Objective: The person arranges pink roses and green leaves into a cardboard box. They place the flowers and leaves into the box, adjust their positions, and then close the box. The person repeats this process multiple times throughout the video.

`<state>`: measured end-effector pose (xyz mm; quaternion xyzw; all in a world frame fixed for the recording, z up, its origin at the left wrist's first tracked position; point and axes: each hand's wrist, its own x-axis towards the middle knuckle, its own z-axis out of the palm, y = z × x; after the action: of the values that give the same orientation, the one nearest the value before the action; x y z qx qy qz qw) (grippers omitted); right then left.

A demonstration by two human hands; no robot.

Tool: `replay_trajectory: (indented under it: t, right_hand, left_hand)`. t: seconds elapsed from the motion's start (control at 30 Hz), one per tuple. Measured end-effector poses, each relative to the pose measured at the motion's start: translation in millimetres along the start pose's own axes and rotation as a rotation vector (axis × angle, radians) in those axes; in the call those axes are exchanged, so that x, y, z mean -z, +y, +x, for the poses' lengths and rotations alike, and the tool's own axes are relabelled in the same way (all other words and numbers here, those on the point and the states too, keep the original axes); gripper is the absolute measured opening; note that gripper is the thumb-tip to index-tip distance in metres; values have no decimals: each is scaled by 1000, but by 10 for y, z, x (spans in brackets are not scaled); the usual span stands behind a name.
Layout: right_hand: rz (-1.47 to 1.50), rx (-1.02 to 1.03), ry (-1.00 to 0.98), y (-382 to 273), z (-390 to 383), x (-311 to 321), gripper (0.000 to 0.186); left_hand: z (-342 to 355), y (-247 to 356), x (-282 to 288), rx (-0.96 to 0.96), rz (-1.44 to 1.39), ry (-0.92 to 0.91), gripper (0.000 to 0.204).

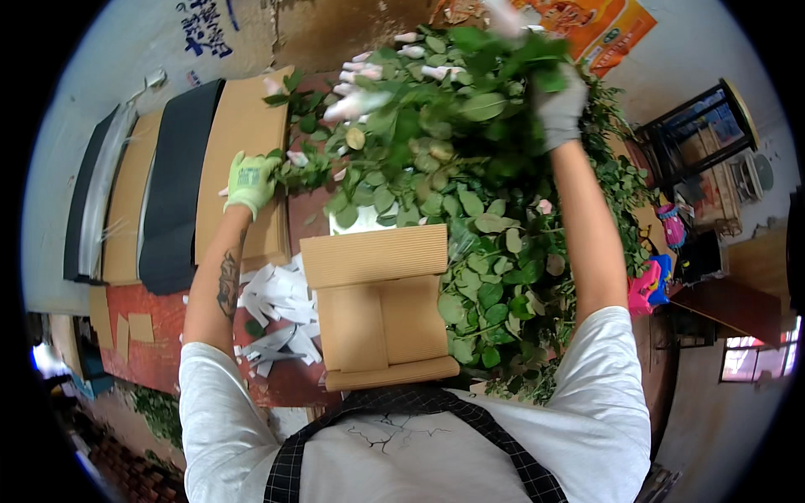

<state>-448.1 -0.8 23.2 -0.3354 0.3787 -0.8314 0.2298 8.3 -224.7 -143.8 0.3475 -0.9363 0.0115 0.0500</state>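
Foliage (428, 163) fills the upper centre, right hand (559, 105) (blurred) clutching leafy stems (503, 75), left hand (251, 179) pinching a leafy sprig (306, 172).

both arms (589, 235) outstretched (left forearm (218, 277) tattooed)

Red table (168, 323); folded cardboard (411, 323) at near edge. Right of cardboard and beyond it: heaped leafy stems (495, 289), pale buds among them. Just left: white paper strips (281, 293). Farther left: small cardboard scraps (141, 327). Beyond, leftward: stacked brown sheets (239, 159), dark sheets (180, 184).
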Motion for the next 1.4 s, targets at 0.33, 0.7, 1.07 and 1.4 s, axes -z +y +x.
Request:
replay_trajectory:
  t: [0.33, 0.7, 1.07, 1.4]
  right_hand:
    - [-1149, 492, -298, 710, -218, -106, 38]
    - [-1247, -23, -1084, 1257, -831, -585, 77]
    - [-1382, -84, -1118, 1344, -115, 667, 50]
    - [-1254, 67, -1216, 1693, -639, -633, 45]
  left_hand:
    - [40, 334, 951, -99, -512, -163, 20]
    - [-666, 516, 1061, -54, -711, -166, 37]
    - [-615, 1692, 661, -11, -56, -83, 36]
    - [-1180, 1749, 1038, 135, 37, -101, 30]
